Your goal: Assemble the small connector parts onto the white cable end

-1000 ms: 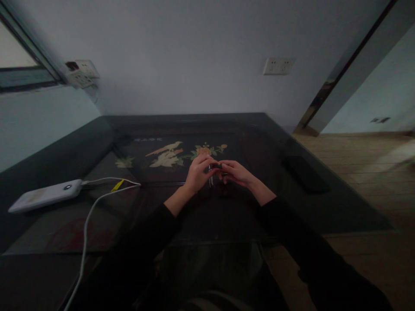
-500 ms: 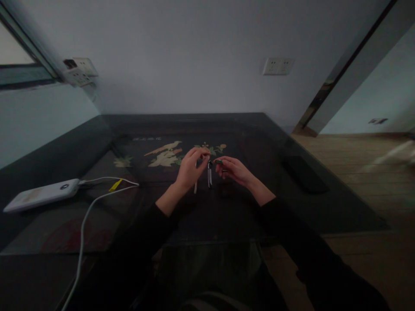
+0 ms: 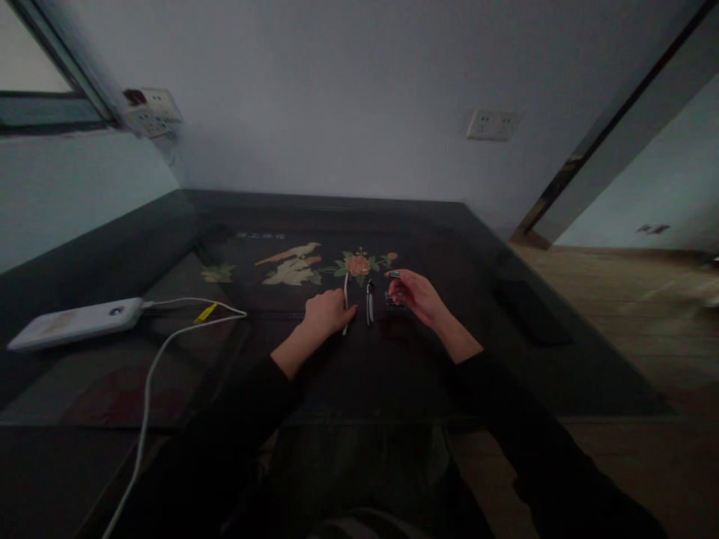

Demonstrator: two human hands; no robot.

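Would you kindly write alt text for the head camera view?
A person's left hand rests beside a thin white strip on a dark glass table, while the right hand pinches a small dark piece. A white power bank lies far left.

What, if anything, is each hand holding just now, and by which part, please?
The right hand pinches a small dark piece at its fingertips; which part cannot be told. The left hand rests by a thin white strip.

Glossy glass-topped dark table (image 3: pixel 562 359), smooth white plastic power bank (image 3: pixel 73 323)
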